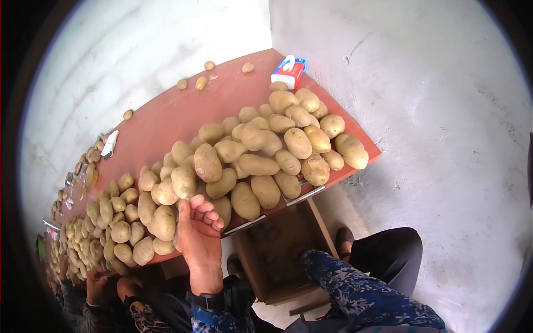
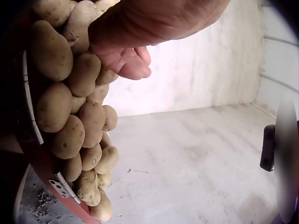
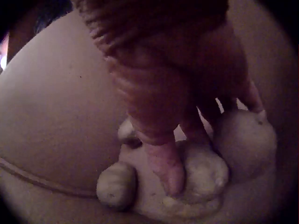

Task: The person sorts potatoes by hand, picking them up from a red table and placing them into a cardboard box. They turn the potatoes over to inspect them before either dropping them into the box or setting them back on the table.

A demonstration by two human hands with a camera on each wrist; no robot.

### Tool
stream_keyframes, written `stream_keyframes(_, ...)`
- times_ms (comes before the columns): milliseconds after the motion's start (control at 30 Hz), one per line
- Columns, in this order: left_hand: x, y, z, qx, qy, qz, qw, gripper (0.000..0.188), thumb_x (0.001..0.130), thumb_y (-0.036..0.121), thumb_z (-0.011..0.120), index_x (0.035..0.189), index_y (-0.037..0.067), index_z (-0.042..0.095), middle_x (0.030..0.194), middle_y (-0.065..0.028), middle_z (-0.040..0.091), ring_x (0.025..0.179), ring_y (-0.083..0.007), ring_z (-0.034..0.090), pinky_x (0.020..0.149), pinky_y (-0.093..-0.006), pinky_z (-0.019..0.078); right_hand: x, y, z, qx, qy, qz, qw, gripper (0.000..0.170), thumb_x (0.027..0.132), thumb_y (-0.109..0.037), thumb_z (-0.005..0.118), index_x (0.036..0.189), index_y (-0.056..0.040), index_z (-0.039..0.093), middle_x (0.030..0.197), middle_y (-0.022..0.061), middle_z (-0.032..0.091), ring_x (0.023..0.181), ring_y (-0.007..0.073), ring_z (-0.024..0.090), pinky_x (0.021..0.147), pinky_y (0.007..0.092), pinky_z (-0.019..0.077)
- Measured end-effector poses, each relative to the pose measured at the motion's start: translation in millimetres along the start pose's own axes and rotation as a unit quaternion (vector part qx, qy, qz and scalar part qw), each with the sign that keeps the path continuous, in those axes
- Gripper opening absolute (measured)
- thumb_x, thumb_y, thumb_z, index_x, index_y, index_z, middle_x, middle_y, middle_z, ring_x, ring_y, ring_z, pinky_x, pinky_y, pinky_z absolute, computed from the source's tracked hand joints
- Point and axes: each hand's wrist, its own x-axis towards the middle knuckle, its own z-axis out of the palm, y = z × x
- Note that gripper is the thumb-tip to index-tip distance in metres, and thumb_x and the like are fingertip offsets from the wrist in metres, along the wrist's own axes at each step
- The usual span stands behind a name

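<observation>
Many potatoes point(image 1: 258, 165) lie heaped along the near side of a red table point(image 1: 172, 114). My left hand point(image 1: 201, 244) is at the heap's front edge, palm showing and fingers loosely curled, with nothing in it. In the left wrist view the left hand point(image 2: 140, 35) is above potatoes point(image 2: 55, 107). Dimly lit, my right hand point(image 3: 173, 93) reaches down in the right wrist view, its thumb and fingers around a potato point(image 3: 205, 170). A larger potato point(image 3: 245, 142) lies under its other fingers, and a small one point(image 3: 117, 185) lies apart. The head view does not show the right hand clearly.
A brown box point(image 1: 319, 225) stands below the table edge. A tissue pack point(image 1: 288, 72) sits at the back corner, near loose potatoes point(image 1: 201, 83). Other people's hands point(image 1: 95, 286) are at the lower left. White walls point(image 1: 422, 111) rise behind and to the right.
</observation>
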Motion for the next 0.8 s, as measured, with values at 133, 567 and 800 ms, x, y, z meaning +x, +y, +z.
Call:
stream_keyframes(133,0.7,1.3,0.4,0.012,-0.039,-0.013,0.999,0.03,0.098,0.036,0.048,0.099,0.008,0.06,0.08,-0.001,0.062,0.066,-0.0116,0.056,0.056,-0.0262,0.0455,-23.4,-10.4,-27.8,-0.046,-0.027,-0.077,0.996,0.03,0.084,-0.031,0.056,0.096,-0.0072,0.069,0.095,0.0155,0.068,0.084,0.0332,0.066,0.074,0.0444,0.0535)
stream_keyframes(567,-12.3,-2.8,10.2,0.192,-0.223,-0.065,0.954,0.031,0.096,0.027,0.053,0.105,-0.002,0.061,0.085,-0.0092,0.066,0.075,-0.0169,0.066,0.061,-0.0299,0.055,-146.4,-143.0,-352.8,0.15,-0.082,-0.184,0.968,0.047,0.063,-0.029,0.075,0.097,0.0028,0.066,0.104,0.0169,0.063,0.089,0.0319,0.062,0.078,0.0354,0.0503)
stream_keyframes(800,-28.0,-28.1,31.4,0.26,-0.25,-0.067,0.93,0.052,0.097,0.044,0.046,0.126,0.0,0.049,0.109,-0.0149,0.063,0.097,-0.0259,0.064,0.073,-0.0382,0.0577,-176.9,-116.9,-420.5,0.376,0.008,-0.188,0.907,0.05,0.067,-0.014,0.078,0.112,-0.0002,0.063,0.105,0.0069,0.063,0.093,0.0165,0.06,0.083,0.0295,0.0477)
